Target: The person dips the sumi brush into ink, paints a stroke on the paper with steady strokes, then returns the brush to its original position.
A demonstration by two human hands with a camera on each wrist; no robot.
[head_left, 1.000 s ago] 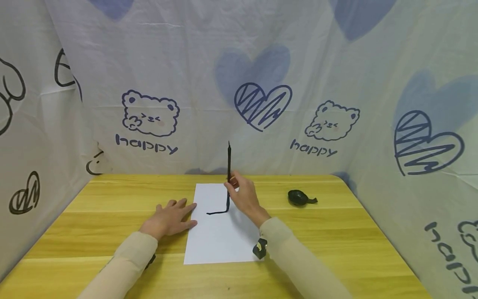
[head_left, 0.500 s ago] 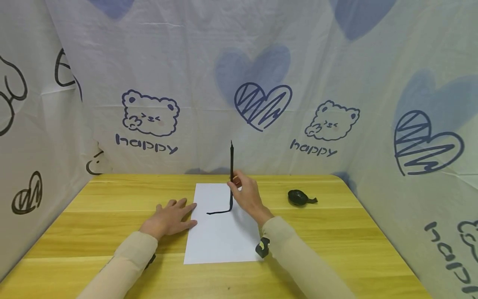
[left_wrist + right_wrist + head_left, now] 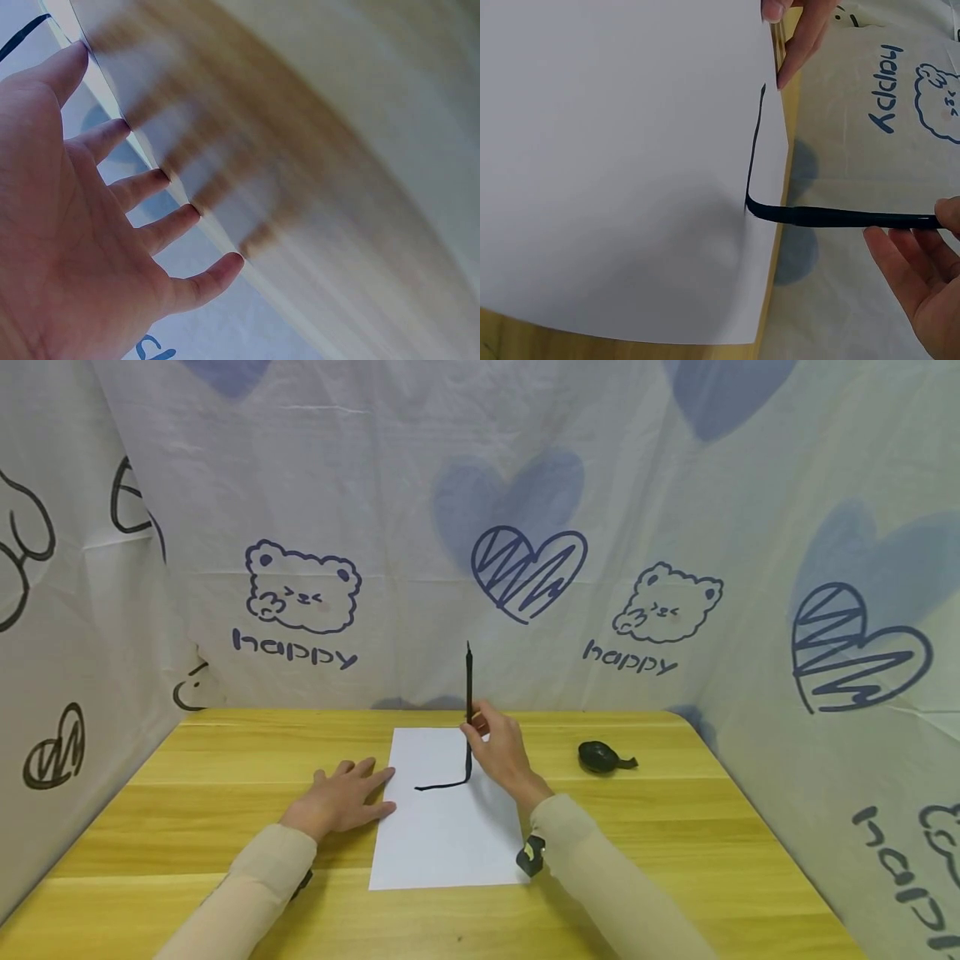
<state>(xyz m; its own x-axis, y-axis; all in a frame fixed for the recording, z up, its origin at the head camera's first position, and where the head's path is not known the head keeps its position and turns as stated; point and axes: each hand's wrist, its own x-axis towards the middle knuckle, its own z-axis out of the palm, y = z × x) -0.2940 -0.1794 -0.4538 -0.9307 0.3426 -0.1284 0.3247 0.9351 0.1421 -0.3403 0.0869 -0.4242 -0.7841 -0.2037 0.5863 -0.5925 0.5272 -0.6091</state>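
Curtained-off desktop booth: wood-grain table (image 3: pixel 720 852), heart-and-bear-printed sheets (image 3: pixel 408 568) hung around three sides.

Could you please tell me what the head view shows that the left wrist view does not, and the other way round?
Only the head view shows the right hand gripping the brush, the black dish and the sleeves. Only the left wrist view shows the left hand's palm side. Both share the left hand, the table and the printed cloth.

Gap at front between cream sleeves (image 3: pixel 251 877) onto near half of white rectangular paper sheet (image 3: pixel 442 852). Left hand (image 3: pixel 337 800) blocks left edge; upright slim black brush (image 3: pixel 469 681) and right hand (image 3: pixel 501 750) block far right part. White printed cloth (image 3: pixel 408 527) stands behind.
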